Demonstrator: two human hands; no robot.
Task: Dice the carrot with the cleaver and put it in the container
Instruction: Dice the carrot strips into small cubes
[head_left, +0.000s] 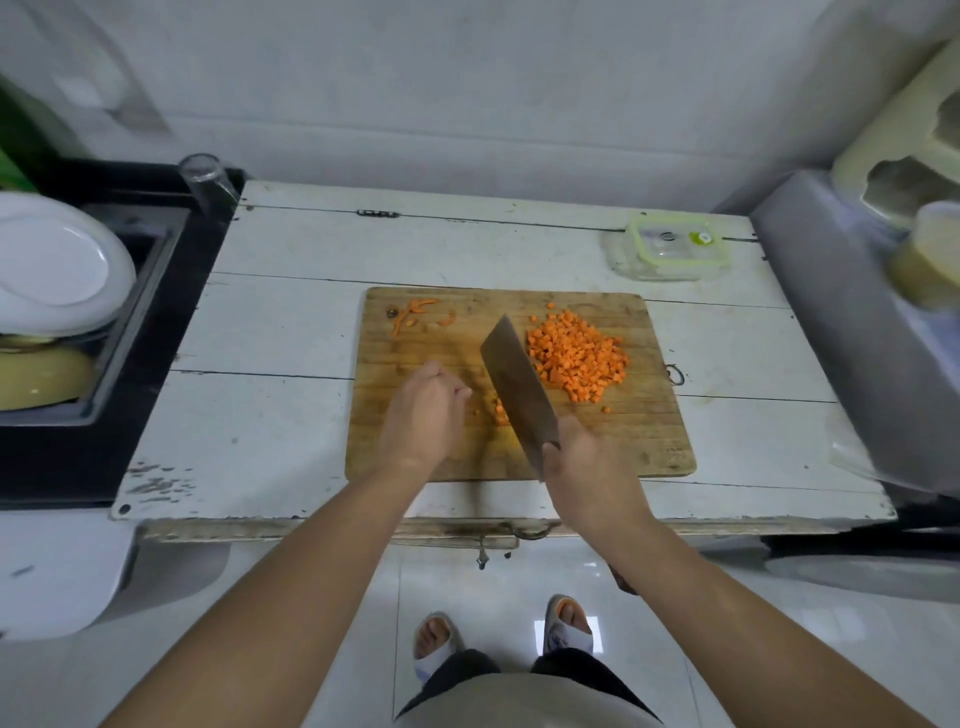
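Note:
A heap of diced carrot (576, 358) lies on the right half of the wooden cutting board (639, 441). My right hand (584, 467) grips the handle of the cleaver (517, 387), whose blade slants across the board's middle beside the heap. A few carrot bits (500, 411) lie just left of the blade. My left hand (423, 413) hovers over the board left of the blade with its fingers curled; whether it holds anything is hidden. Carrot peel scraps (415, 312) sit at the board's far left corner. The clear container with a green-rimmed lid (672, 249) stands behind the board to the right.
The board lies on a white wooden table (260, 415). A glass (205, 176) stands at the table's far left corner. A black sink with white plates (62, 270) is to the left. A grey appliance (857, 338) and a jar (930, 254) flank the right.

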